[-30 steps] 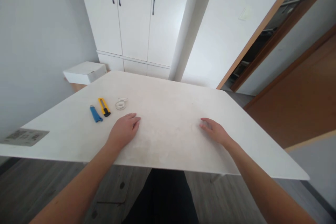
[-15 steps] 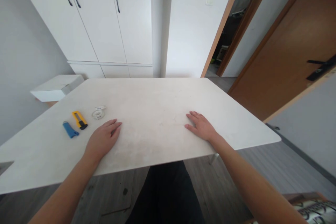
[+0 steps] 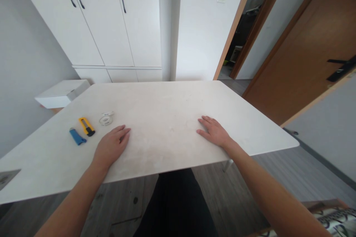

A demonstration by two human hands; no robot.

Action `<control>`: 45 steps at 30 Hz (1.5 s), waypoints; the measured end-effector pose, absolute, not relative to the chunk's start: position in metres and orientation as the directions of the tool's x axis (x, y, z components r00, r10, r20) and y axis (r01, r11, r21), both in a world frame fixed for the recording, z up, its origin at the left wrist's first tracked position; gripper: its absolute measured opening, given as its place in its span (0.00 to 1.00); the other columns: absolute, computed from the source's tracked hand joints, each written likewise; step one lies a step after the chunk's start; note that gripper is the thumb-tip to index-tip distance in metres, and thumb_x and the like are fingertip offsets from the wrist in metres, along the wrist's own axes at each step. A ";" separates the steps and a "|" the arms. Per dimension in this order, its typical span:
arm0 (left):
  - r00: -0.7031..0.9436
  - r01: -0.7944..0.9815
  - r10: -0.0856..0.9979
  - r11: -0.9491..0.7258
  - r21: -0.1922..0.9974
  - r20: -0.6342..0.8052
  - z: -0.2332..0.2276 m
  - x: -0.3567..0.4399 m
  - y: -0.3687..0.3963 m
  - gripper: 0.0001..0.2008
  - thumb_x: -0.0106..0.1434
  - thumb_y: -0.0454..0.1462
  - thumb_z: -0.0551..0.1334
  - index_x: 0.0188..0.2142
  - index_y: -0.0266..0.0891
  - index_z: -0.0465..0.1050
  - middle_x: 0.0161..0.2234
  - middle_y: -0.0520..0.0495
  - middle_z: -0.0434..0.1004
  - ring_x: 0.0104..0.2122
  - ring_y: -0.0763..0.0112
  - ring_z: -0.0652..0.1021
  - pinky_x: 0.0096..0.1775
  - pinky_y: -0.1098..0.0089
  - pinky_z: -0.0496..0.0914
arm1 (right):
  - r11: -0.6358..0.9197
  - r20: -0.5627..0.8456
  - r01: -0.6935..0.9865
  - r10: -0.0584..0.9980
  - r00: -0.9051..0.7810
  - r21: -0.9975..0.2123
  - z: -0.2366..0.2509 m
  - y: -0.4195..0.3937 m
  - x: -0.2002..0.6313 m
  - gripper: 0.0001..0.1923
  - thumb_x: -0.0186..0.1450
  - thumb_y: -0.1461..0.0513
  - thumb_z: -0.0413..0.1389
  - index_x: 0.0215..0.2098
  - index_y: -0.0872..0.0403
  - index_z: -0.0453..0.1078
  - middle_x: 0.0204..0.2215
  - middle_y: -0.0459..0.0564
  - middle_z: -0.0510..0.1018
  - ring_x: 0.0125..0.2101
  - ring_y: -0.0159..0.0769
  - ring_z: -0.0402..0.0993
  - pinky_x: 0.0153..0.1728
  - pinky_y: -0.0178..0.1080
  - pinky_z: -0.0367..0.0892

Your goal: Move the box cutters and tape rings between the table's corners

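Observation:
My left hand [image 3: 113,143] rests on the white table [image 3: 164,114] with its fingers stretched out to the right, holding nothing. Farther right, my right hand [image 3: 213,131] lies flat on the same top, fingers spread and empty. Just beyond and left of my left hand are a yellow utility knife [image 3: 86,126] with a black end and a blue tool [image 3: 77,136] that looks like another cutter. Behind them sits a small clear and white roll of tape [image 3: 105,119]. Neither hand touches these things.
White cabinets [image 3: 111,26] with dark handles stand behind the table. A white box [image 3: 62,92] is past the table's left edge. To the right are a brown door [image 3: 300,52] and a doorway. A grey plate [image 3: 8,177] is set in the table's left part.
The camera view has shifted slightly, so the table items appear a little farther right. Both hands stay in place on the table.

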State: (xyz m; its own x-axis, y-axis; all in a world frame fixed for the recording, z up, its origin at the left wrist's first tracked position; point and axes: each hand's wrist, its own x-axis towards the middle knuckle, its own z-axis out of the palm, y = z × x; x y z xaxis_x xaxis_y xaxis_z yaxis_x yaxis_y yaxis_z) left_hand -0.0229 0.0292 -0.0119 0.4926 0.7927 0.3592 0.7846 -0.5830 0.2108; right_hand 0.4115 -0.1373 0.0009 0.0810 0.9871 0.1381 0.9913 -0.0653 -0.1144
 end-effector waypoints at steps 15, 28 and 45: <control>0.485 0.791 0.798 -0.575 0.211 0.357 -0.015 -0.024 0.032 0.26 0.69 0.48 0.48 0.50 0.39 0.79 0.56 0.42 0.76 0.56 0.58 0.75 0.60 0.60 0.68 | -0.050 0.169 0.992 0.983 0.069 -0.115 -0.002 -0.137 0.414 0.39 0.70 0.39 0.43 0.67 0.54 0.63 0.67 0.59 0.62 0.67 0.51 0.56 0.66 0.54 0.53; 0.479 0.788 0.798 -0.574 0.221 0.365 -0.014 -0.024 0.031 0.25 0.69 0.48 0.49 0.50 0.39 0.79 0.56 0.42 0.76 0.56 0.57 0.76 0.59 0.59 0.68 | -0.059 0.156 0.993 0.985 0.075 -0.105 0.000 -0.137 0.411 0.39 0.70 0.40 0.44 0.67 0.56 0.63 0.67 0.61 0.62 0.67 0.51 0.56 0.66 0.53 0.52; 0.474 0.784 0.800 -0.574 0.239 0.367 -0.014 -0.025 0.031 0.25 0.68 0.49 0.49 0.49 0.40 0.80 0.56 0.43 0.77 0.56 0.58 0.76 0.60 0.59 0.68 | -0.048 0.168 0.994 0.984 0.065 -0.103 0.001 -0.137 0.411 0.38 0.70 0.40 0.43 0.67 0.56 0.63 0.67 0.61 0.63 0.67 0.51 0.57 0.66 0.54 0.54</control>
